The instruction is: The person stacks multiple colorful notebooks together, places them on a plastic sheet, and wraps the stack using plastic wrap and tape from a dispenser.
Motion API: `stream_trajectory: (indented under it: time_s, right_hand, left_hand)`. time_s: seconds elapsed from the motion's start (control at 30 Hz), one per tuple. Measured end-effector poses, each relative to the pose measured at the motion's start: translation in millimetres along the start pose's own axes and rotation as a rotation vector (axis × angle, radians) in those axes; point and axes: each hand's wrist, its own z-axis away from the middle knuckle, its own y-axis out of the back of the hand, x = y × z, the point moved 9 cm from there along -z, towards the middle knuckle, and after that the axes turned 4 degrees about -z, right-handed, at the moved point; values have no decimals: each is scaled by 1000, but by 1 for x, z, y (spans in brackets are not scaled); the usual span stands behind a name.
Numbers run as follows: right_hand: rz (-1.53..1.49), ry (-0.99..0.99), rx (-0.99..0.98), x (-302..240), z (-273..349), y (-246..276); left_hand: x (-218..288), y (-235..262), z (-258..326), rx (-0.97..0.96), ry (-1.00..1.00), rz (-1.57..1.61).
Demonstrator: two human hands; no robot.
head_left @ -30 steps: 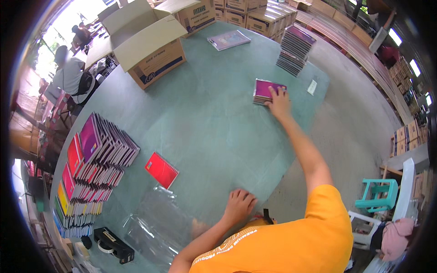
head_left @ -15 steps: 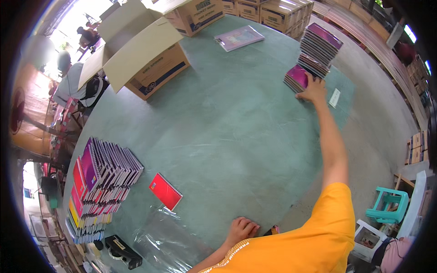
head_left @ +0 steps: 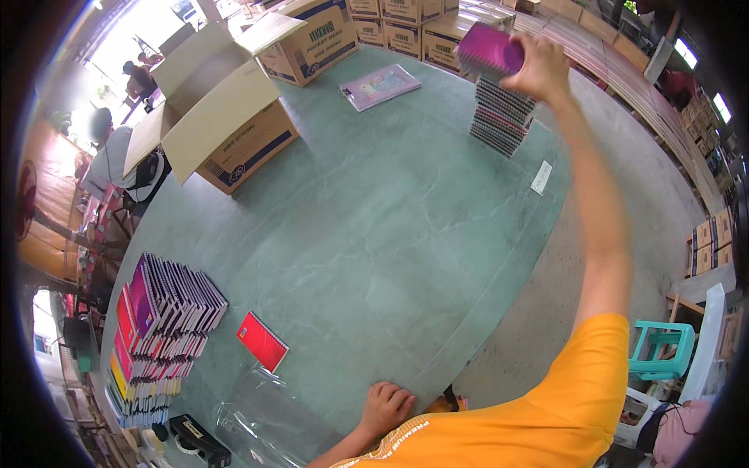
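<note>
At the far right of the table, my right hand [head_left: 542, 72] grips a small pile of purple spiral notebooks [head_left: 490, 48], thumb on the near side. The pile is at the top of a taller notebook stack [head_left: 502, 118]; whether it rests there I cannot tell. My left hand [head_left: 386, 409] lies on the table's near edge, fingers loosely bent and holding nothing. Left of it are a clear plastic sheet [head_left: 261, 417] and a single red spiral notebook [head_left: 263, 342]. A tall stack of purple, red, yellow and blue notebooks [head_left: 168, 335] stands at the left.
An open cardboard box [head_left: 246, 148] stands at the far left of the green table [head_left: 374, 234], with another carton [head_left: 312, 43] behind it. A lilac notebook [head_left: 381, 86], a white label strip [head_left: 541, 178] and a black tool [head_left: 199, 441] lie on the tabletop. Stools [head_left: 663, 349] stand at right.
My right hand has lifted the small purple pile from in front of the stack up to its top. My left hand stays on the table edge. The view has shifted slightly.
</note>
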Motion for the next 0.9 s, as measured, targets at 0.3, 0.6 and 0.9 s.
stream_trajectory:
  time_s: [0.3, 0.6, 0.9]
  right_hand:
    - [-165, -155, -344, 110, -24, -92]
    - [203, 128, -14, 73, -12, -84]
    - [-982, 442, -525, -334, 298, -93]
  left_hand:
    - [9, 0, -7, 27, -41, -45]
    - [-6, -6, -17, -169, 47, 162]
    - [153, 306, -20, 155, -452, 957]
